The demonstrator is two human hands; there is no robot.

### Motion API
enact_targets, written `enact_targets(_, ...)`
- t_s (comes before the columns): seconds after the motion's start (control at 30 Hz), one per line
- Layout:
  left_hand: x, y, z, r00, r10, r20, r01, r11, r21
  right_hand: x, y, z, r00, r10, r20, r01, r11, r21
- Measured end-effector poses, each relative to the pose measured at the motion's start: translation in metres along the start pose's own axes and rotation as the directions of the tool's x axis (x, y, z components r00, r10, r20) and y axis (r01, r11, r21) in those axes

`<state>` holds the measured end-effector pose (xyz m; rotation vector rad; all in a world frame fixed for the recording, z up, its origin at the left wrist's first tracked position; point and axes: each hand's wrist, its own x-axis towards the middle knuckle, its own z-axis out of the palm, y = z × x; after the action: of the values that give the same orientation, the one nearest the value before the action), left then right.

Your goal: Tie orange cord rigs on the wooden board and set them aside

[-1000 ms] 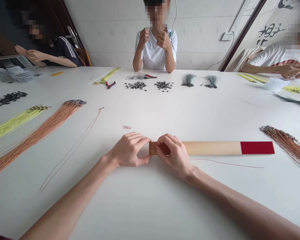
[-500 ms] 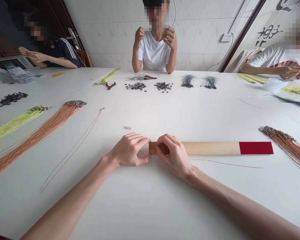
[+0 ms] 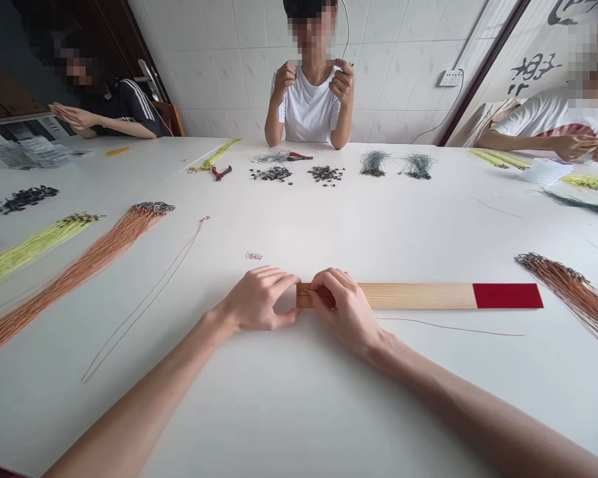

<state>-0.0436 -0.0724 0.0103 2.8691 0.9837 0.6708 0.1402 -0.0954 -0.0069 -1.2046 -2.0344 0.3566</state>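
Note:
A flat wooden strip [image 3: 418, 296] with a red right end lies crosswise on the white table. My left hand [image 3: 262, 299] grips its left end, thumb at the near corner and index finger at the far one. Over the strip, close to that end, my right hand [image 3: 343, 305] is closed in a pinch on a thin brown cord [image 3: 448, 325]. One length of the cord runs out from under the hand along the table to the right. A small loop shows on the wood left of the pinch; the fingertips partly hide it.
To the left lie a bundle of orange-brown cords [image 3: 94, 255], a yellow bundle [image 3: 34, 245] and one looped cord [image 3: 144, 309]. A brown bundle [image 3: 573, 285] lies right. Farther back are red-handled pliers [image 3: 222, 173] and black piles [image 3: 272, 174]. Several people sit around the table.
My hands and the strip keep nearly the same position; the view has shifted slightly. The person opposite has lowered their raised hands a little.

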Motion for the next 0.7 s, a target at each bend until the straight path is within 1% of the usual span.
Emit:
enact_targets(0.23, 0.0001, -0.0024, 0.0005, 0.999, -0.017, 0.049, 0.017, 1.0, -0.013, 0.0017, -0.0003, -0.0008, 0.997, -0.049, 0.053, 0.051, 0.998, -0.033)
enact_targets(0.4, 0.0004, -0.002, -0.0005, 0.995, -0.038, 0.088, 0.035, 0.999, 0.028, 0.0015, -0.0002, -0.0021, 0.99, -0.107, 0.09, 0.114, 0.99, -0.084)
enact_targets(0.5, 0.0006, -0.0017, -0.0017, 0.992, -0.056, 0.116, 0.054, 0.998, 0.024, 0.0012, -0.0005, -0.0029, 0.989, -0.115, 0.094, 0.124, 0.988, -0.096)
enact_targets(0.7, 0.0021, -0.0009, -0.0036, 0.99, -0.075, 0.119, 0.077, 0.997, -0.011, 0.0011, 0.0003, -0.0024, 0.989, -0.122, 0.078, 0.128, 0.989, -0.075)
